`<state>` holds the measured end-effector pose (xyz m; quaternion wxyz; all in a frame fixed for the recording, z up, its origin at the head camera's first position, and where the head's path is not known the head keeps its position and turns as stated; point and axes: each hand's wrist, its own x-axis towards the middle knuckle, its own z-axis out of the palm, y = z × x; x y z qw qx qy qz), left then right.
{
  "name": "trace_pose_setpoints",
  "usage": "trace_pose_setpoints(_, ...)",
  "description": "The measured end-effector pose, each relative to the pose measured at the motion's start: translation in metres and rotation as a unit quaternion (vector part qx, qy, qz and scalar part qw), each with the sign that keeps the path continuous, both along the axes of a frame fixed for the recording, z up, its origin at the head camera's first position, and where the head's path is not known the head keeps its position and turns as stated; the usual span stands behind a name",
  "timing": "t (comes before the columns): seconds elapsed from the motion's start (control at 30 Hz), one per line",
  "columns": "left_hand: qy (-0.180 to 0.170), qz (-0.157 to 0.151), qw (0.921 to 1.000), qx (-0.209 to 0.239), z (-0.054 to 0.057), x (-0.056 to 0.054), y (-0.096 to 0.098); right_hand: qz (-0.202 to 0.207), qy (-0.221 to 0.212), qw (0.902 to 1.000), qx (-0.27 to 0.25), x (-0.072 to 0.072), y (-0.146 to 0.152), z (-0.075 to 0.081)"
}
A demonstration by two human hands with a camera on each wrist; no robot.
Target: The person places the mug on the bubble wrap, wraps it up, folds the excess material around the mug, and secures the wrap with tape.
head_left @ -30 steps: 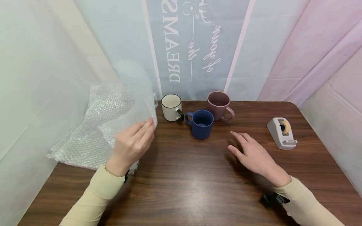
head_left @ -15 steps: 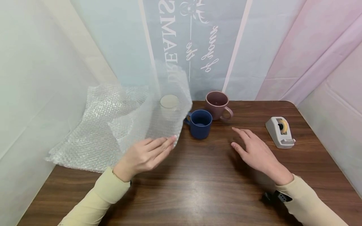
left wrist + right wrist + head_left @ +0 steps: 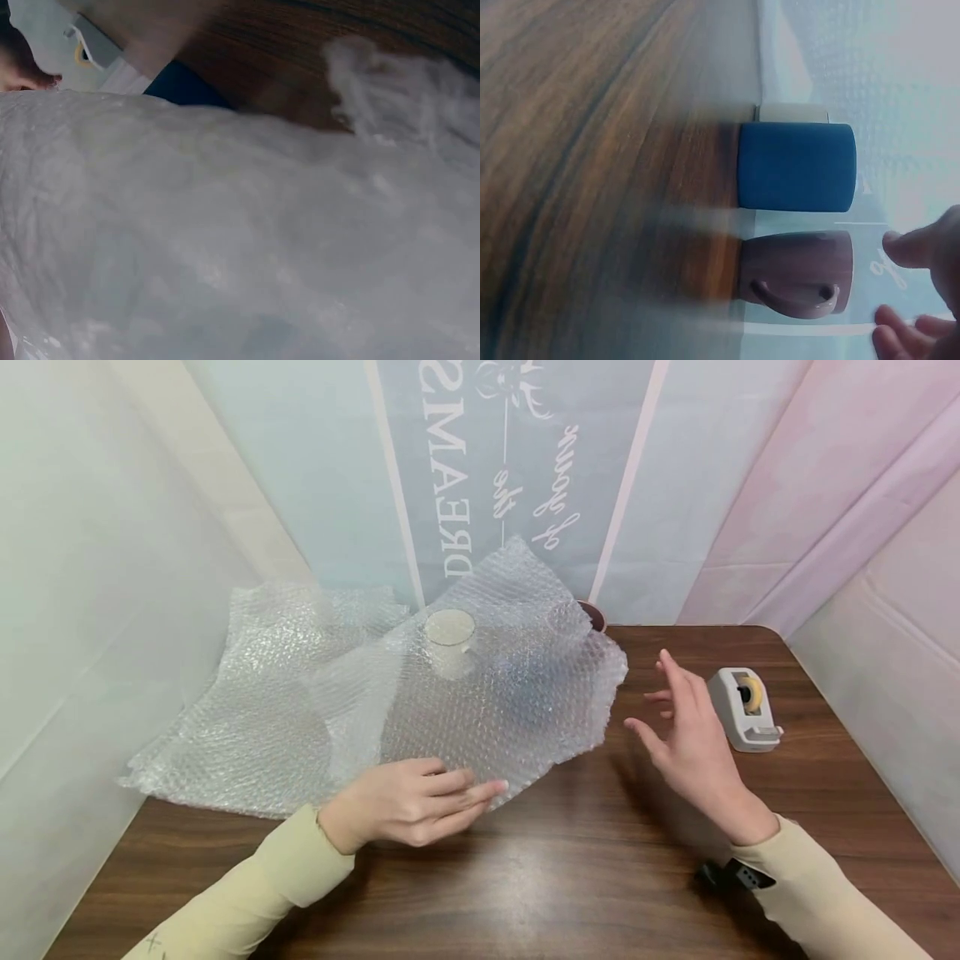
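Note:
My left hand (image 3: 416,802) pinches the near edge of a clear bubble wrap sheet (image 3: 480,727), which spreads out over the mugs in the head view. Through the sheet show a white mug with a dark rim and, more faintly, a blue shape. The right wrist view has the blue mug (image 3: 796,166) between the white mug (image 3: 793,112) and a mauve mug (image 3: 802,270), all upright. To the right of the sheet, my right hand (image 3: 697,752) is raised above the table with fingers apart and nothing in it. Bubble wrap fills most of the left wrist view.
More bubble wrap (image 3: 247,710) lies flat on the left of the brown wooden table (image 3: 540,893). A white tape dispenser (image 3: 742,714) with yellow tape stands right of my right hand. Fabric with mirrored lettering (image 3: 450,485) hangs behind the table.
My left hand has drawn the bubble wrap sheet rightward and toward me, so it now overlaps all three mugs. My right hand has lifted slightly, its fingers turned more upward.

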<state>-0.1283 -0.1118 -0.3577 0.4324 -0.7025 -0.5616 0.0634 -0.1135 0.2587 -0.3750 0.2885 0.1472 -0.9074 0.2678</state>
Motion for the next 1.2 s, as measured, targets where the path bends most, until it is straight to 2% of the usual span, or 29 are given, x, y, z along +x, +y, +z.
trace_pose_setpoints(0.1, -0.009, -0.002, 0.9998, -0.017, -0.001, 0.0, 0.002, 0.035, 0.06, 0.9976, -0.008, -0.003, 0.002, 0.003)
trace_pose_setpoints(0.17, -0.014, -0.003, 0.9996, -0.026, -0.002, 0.0, 0.004, 0.08, 0.097, 0.992, -0.007, -0.006, 0.003, 0.005)
trace_pose_setpoints(0.33, -0.023, 0.007, 0.9986, -0.047, -0.006, -0.002, 0.006, 0.193, 0.165, 0.9672, 0.02, -0.015, -0.003, 0.016)
trace_pose_setpoints(0.47, -0.03, 0.019, 0.9978, -0.056, -0.009, -0.004, 0.006, 0.238, 0.216, 0.9462, 0.038, -0.016, -0.012, 0.032)
trace_pose_setpoints(0.6, -0.044, 0.03, 0.9968, -0.06, -0.013, -0.006, 0.003, 0.255, 0.226, 0.9375, 0.07, -0.011, -0.011, 0.041)
trace_pose_setpoints(0.73, -0.067, 0.059, 0.9941, -0.062, -0.015, -0.009, -0.004, 0.271, 0.211, 0.9339, 0.098, -0.006, -0.002, 0.036)
trace_pose_setpoints(0.87, -0.14, 0.085, 0.9853, -0.049, -0.015, -0.013, -0.012, 0.279, 0.197, 0.9339, 0.107, 0.001, 0.006, 0.026)
trace_pose_setpoints(0.93, -0.189, 0.092, 0.977, -0.036, -0.014, -0.015, -0.014, 0.276, 0.187, 0.9365, 0.109, 0.004, 0.009, 0.021)
trace_pose_setpoints(1.03, -0.265, 0.111, 0.9572, -0.032, -0.011, -0.018, -0.019, 0.272, 0.163, 0.941, 0.117, 0.009, 0.015, 0.015)
trace_pose_setpoints(1.1, -0.317, 0.143, 0.9364, -0.047, -0.006, -0.019, -0.024, 0.27, 0.146, 0.9439, 0.122, 0.013, 0.019, 0.011)
trace_pose_setpoints(1.2, -0.395, 0.205, 0.892, -0.078, -0.001, -0.021, -0.035, 0.262, 0.12, 0.9487, 0.13, 0.02, 0.026, 0.004)
